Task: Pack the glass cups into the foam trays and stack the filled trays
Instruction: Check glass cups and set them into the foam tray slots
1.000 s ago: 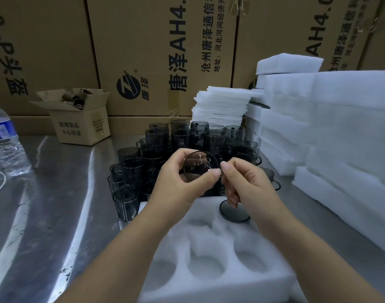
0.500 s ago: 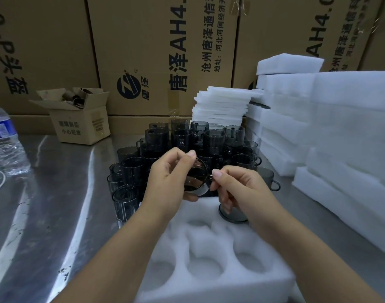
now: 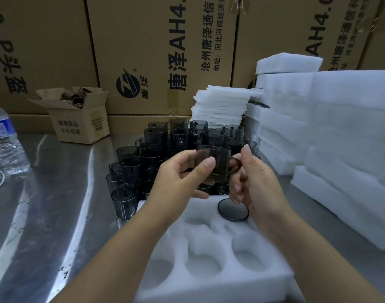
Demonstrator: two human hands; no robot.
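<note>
Holding the light, brittle glass cup [image 3: 217, 159], your left hand [image 3: 178, 179] pinches its slick wall, your right hand [image 3: 256, 185] its handle [image 3: 235, 159]; grip there, gently.

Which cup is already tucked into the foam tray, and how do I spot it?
Find the white foam tray nearest the person. In its far right pocket, just below the right hand, sits one dark cup. Unlike the loose cups standing behind the tray, only a round dark disc of it shows.
</note>
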